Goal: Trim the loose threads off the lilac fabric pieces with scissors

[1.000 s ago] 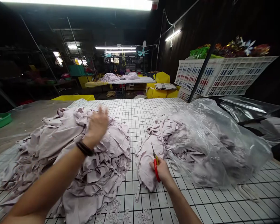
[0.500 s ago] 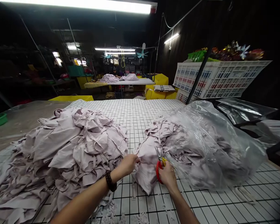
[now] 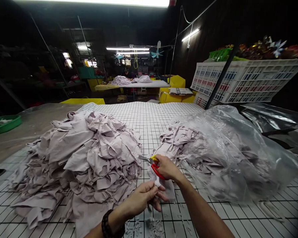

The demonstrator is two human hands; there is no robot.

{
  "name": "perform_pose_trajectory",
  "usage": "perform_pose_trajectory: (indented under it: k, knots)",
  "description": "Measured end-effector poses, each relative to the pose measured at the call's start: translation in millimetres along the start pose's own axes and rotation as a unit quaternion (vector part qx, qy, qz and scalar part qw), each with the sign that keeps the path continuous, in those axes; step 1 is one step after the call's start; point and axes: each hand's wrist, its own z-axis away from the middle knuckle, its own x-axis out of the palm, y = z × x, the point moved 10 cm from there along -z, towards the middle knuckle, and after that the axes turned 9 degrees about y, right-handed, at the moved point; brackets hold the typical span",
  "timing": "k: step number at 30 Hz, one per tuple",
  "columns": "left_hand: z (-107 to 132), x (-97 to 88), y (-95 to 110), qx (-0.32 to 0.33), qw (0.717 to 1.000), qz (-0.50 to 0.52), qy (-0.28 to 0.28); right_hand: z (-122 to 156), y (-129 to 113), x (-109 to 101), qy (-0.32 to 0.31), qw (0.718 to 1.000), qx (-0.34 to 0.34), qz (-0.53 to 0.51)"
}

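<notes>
My right hand (image 3: 166,168) grips red-and-yellow scissors (image 3: 152,164), blades pointing left. My left hand (image 3: 145,196) pinches a pale lilac fabric piece (image 3: 163,185) just below the scissors, lifted off the gridded table (image 3: 151,119). A big heap of lilac fabric pieces (image 3: 84,158) lies to the left. A clear plastic bag (image 3: 228,152) with more lilac fabric spilling from its mouth lies to the right. Small fabric snippets (image 3: 149,228) litter the table under my hands.
White slotted crates (image 3: 243,81) with colourful items stand at the back right. A green tray (image 3: 3,123) sits far left, yellow bins (image 3: 173,89) behind the table. Another table (image 3: 139,84) with fabric, and a person behind it, stands in the distance.
My left hand left the big heap, took a fabric piece from beside the bag and pulled it toward me. My right hand turned the scissors from upright to pointing left.
</notes>
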Motion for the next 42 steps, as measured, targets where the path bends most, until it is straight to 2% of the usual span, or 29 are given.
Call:
perform_pose_trajectory:
  k: [3,6,8,9,11,13,16,18,20,22,24,27,29,31,34,42]
  knots:
    - [-2.2,-5.8,4.0,0.035,0.999,0.018,0.031,13.5,13.2,0.1,-0.024,0.999,0.012,0.036]
    - [-7.3,-13.7,8.7,0.06,0.996,-0.017,0.061,30.6,35.0,-31.3,0.033,0.997,0.059,0.042]
    - [-13.6,-16.7,13.2,0.084,0.993,-0.019,0.08,46.9,43.3,-46.6,0.048,0.993,0.098,-0.048]
    - [-17.4,-17.4,15.0,0.095,0.991,-0.011,0.09,56.0,42.9,-47.2,0.035,0.986,0.112,-0.118]
    - [-25.2,-16.1,16.6,0.113,0.988,0.005,0.107,74.6,33.0,-35.4,-0.02,0.959,0.126,-0.253]
    - [-31.2,-12.7,17.6,0.124,0.985,-0.001,0.122,89.2,22.9,-19.6,-0.051,0.931,0.14,-0.333]
    - [-33.2,-7.0,25.2,0.152,0.978,-0.039,0.137,95.2,25.0,-5.6,-0.006,0.904,0.168,-0.394]
    - [-31.3,-5.3,34.0,0.183,0.971,-0.052,0.143,92.8,33.0,-4.1,0.029,0.89,0.175,-0.419]
    - [-31.7,-2.9,38.2,0.2,0.971,-0.036,0.129,90.5,42.5,-7.7,0.035,0.887,0.18,-0.423]
    - [-36.9,0.8,34.0,0.19,0.977,0.008,0.098,91.4,49.4,-16.9,0.018,0.899,0.182,-0.399]
    - [-44.8,5.0,23.7,0.159,0.983,0.053,0.069,96.0,52.0,-34.6,0.007,0.924,0.175,-0.34]
    - [-52.8,7.1,11.8,0.131,0.987,0.064,0.064,107.0,45.5,-66.0,0.0,0.974,0.152,-0.171]
    - [-53.3,5.7,11.6,0.14,0.987,0.021,0.082,113.1,33.6,-80.6,-0.006,0.992,0.118,-0.042]
    - [-50.2,4.1,17.6,0.169,0.979,-0.041,0.101,116.6,20.3,-85.6,-0.011,0.996,0.081,0.047]
    - [-44.6,4.5,26.0,0.204,0.966,-0.114,0.112,117.2,10.0,-82.9,-0.007,0.991,0.058,0.12]
    - [-41.7,4.1,24.3,0.203,0.966,-0.117,0.112,111.9,-0.4,-72.1,0.005,0.987,0.028,0.155]
